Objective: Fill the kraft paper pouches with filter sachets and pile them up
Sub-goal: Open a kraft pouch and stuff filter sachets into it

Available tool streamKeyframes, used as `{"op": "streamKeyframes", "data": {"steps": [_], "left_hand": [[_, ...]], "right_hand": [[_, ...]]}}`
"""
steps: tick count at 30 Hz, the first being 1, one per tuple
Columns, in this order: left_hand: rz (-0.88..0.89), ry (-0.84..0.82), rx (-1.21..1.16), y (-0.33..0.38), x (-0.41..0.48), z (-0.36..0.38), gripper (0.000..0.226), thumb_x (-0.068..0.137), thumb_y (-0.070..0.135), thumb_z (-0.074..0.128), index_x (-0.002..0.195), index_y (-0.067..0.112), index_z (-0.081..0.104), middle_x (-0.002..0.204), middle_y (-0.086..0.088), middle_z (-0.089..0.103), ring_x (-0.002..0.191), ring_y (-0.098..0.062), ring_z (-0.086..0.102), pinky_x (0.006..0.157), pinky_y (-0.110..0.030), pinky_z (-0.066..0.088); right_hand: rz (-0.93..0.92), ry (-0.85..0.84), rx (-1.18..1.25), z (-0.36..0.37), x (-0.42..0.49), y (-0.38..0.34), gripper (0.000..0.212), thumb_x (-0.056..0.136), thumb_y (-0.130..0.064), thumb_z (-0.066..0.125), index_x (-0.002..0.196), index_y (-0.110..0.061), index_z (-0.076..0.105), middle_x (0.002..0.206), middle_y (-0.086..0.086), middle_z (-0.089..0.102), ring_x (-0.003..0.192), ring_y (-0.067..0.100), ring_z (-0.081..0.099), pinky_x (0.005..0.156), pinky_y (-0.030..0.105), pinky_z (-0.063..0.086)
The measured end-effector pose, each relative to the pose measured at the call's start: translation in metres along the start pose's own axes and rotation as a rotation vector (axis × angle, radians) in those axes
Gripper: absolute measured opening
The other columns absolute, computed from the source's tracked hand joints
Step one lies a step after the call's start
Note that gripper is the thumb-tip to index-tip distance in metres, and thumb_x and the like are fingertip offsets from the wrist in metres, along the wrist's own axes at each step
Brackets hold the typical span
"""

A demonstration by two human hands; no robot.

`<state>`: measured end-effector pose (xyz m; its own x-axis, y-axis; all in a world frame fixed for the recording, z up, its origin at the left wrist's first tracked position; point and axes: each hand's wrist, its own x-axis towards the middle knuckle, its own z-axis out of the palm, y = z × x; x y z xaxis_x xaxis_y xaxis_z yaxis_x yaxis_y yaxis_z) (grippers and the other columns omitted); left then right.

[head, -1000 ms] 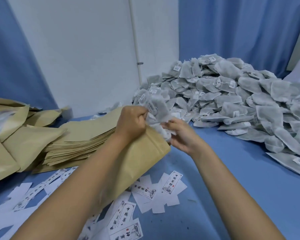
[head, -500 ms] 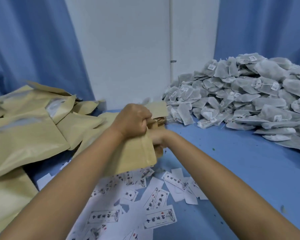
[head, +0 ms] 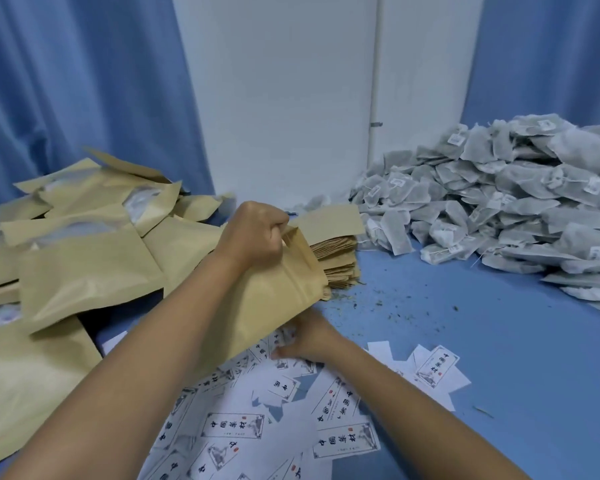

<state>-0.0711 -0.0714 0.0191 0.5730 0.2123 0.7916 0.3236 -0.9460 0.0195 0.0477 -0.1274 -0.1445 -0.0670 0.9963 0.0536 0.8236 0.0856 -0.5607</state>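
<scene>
Under the pouch (head: 274,296), right hand (head: 314,342) among labels (head: 236,426)

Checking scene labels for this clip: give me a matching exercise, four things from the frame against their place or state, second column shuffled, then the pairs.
Column one
1. filter sachets
2. bulging kraft pouches
3. printed labels
4. left hand

Column two
A. grips the top of one kraft pouch
B. piled on the left
C. heaped at the far right
D. scattered nearest the camera, under the forearms

Pairs: 1-C, 2-B, 3-D, 4-A
</scene>
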Motion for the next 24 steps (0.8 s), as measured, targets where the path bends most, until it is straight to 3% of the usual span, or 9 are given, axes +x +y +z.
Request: {"op": "streamKeyframes", "data": {"steps": [5, 8, 11, 14, 15, 17, 20, 22, 24], "left_hand": [[-0.011, -0.014, -0.02, 0.002, -0.002, 0.0, 0.013, 0.052, -0.006, 0.037, 0.045, 0.005, 0.033, 0.042, -0.013, 0.031, 0.044, -0.018, 0.024, 0.046, -0.029, 0.025], [-0.013, -0.006, -0.026, 0.002, -0.003, 0.0, 0.019, 0.052, -0.006, 0.036, 0.048, 0.012, 0.029, 0.045, -0.006, 0.024, 0.045, -0.018, 0.022, 0.047, -0.026, 0.021], [-0.023, -0.048, -0.036, 0.001, -0.006, 0.003, 0.014, 0.053, -0.006, 0.037, 0.044, 0.004, 0.032, 0.042, -0.014, 0.03, 0.044, -0.019, 0.024, 0.047, -0.028, 0.022], [-0.03, -0.074, -0.028, 0.002, -0.009, 0.01, 0.018, 0.055, -0.005, 0.037, 0.047, 0.01, 0.029, 0.042, -0.017, 0.034, 0.044, -0.021, 0.027, 0.047, -0.029, 0.022], [-0.025, -0.076, -0.024, 0.003, -0.009, 0.012, 0.018, 0.054, -0.005, 0.037, 0.048, 0.01, 0.029, 0.042, -0.017, 0.034, 0.044, -0.021, 0.028, 0.047, -0.028, 0.022], [-0.018, -0.055, -0.012, 0.006, -0.011, 0.016, 0.019, 0.053, -0.005, 0.038, 0.048, 0.011, 0.03, 0.042, -0.015, 0.035, 0.044, -0.02, 0.027, 0.047, -0.027, 0.021], [-0.024, 0.023, -0.028, 0.013, -0.011, 0.019, 0.018, 0.055, -0.005, 0.038, 0.045, 0.01, 0.034, 0.041, -0.013, 0.035, 0.042, -0.019, 0.028, 0.045, -0.026, 0.023], [0.005, 0.052, -0.069, 0.02, -0.008, 0.02, 0.016, 0.059, 0.004, 0.032, 0.044, 0.006, 0.038, 0.042, -0.013, 0.036, 0.04, -0.022, 0.031, 0.046, -0.024, 0.022], [0.07, 0.038, -0.102, 0.029, -0.005, 0.024, 0.019, 0.059, 0.009, 0.029, 0.045, 0.003, 0.041, 0.043, -0.012, 0.037, 0.04, -0.025, 0.034, 0.045, -0.025, 0.023]], "right_hand": [[0.156, 0.053, 0.193, -0.001, 0.011, -0.004, 0.066, 0.067, -0.021, 0.086, 0.122, -0.008, 0.055, 0.112, 0.003, 0.061, 0.107, 0.019, 0.054, 0.093, 0.03, 0.046], [0.239, 0.13, 0.635, -0.021, 0.008, -0.001, 0.018, 0.078, 0.006, 0.069, 0.086, -0.007, 0.06, 0.086, 0.011, 0.062, 0.083, 0.023, 0.06, 0.086, 0.043, 0.051], [0.433, 0.486, 0.881, -0.045, 0.005, 0.009, 0.027, 0.084, 0.006, 0.055, 0.064, -0.01, 0.06, 0.063, 0.008, 0.059, 0.06, 0.021, 0.055, 0.06, 0.032, 0.051], [0.3, 0.921, 1.048, -0.084, -0.007, 0.004, 0.021, 0.086, -0.013, 0.069, 0.068, -0.008, 0.061, 0.058, 0.004, 0.059, 0.051, 0.013, 0.053, 0.051, 0.024, 0.043], [0.186, 0.894, 1.092, -0.098, -0.012, -0.001, 0.023, 0.087, -0.015, 0.069, 0.067, -0.009, 0.059, 0.052, 0.002, 0.056, 0.044, 0.01, 0.049, 0.044, 0.02, 0.04], [-0.001, 0.598, 0.946, -0.118, -0.02, -0.014, 0.027, 0.087, -0.013, 0.068, 0.062, -0.013, 0.059, 0.043, -0.002, 0.05, 0.035, 0.009, 0.042, 0.037, 0.017, 0.034], [-0.093, 0.116, 0.276, -0.124, -0.024, -0.042, 0.03, 0.085, -0.002, 0.06, 0.058, -0.012, 0.05, 0.045, -0.002, 0.043, 0.04, 0.011, 0.036, 0.043, 0.022, 0.031], [-0.138, 0.054, 0.133, -0.115, -0.018, -0.058, 0.017, 0.091, 0.003, 0.048, 0.08, -0.009, 0.048, 0.065, -0.003, 0.038, 0.055, 0.006, 0.033, 0.054, 0.026, 0.031], [-0.046, 0.117, 0.218, -0.11, -0.01, -0.069, 0.021, 0.1, -0.001, 0.039, 0.082, -0.011, 0.041, 0.073, -0.006, 0.031, 0.069, 0.004, 0.034, 0.059, 0.022, 0.03]]}}
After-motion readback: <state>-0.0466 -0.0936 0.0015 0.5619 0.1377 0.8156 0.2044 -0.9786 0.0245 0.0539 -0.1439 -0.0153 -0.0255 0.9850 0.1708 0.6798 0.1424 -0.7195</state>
